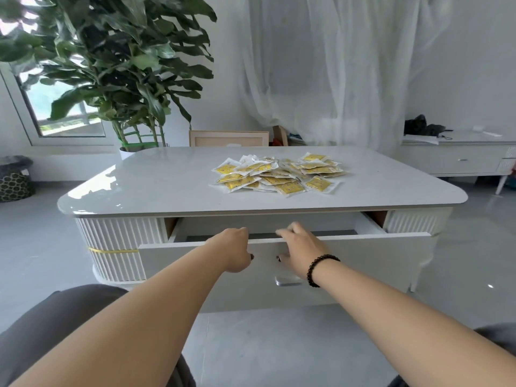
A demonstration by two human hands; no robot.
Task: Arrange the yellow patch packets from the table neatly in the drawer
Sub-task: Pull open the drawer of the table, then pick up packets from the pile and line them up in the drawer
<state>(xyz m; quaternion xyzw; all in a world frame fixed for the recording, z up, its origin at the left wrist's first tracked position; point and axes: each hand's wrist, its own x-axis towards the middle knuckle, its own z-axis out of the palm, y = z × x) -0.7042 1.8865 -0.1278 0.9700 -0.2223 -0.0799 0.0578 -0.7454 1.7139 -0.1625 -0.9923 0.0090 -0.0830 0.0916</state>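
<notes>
both forearms reach forward from the lap, and each hand hooks its fingers over the top edge of the drawer [349, 258] front, thumbs pressed against its face. left hand [237, 251] and right hand [300, 251] sit side by side near the middle of that edge, just above the metal handle [287, 281]. the drawer is partly pulled out from under the table [156, 188]; only a thin strip of its inside shows.

the yellow patch packets [279, 173] lie in a loose heap on the tabletop, beyond and above the hands, toward the far right area. the heap's long axis runs left to right, parallel to the drawer front. by my reckoning the right hand is nearer the heap, so it likely has the shorter reach.
</notes>
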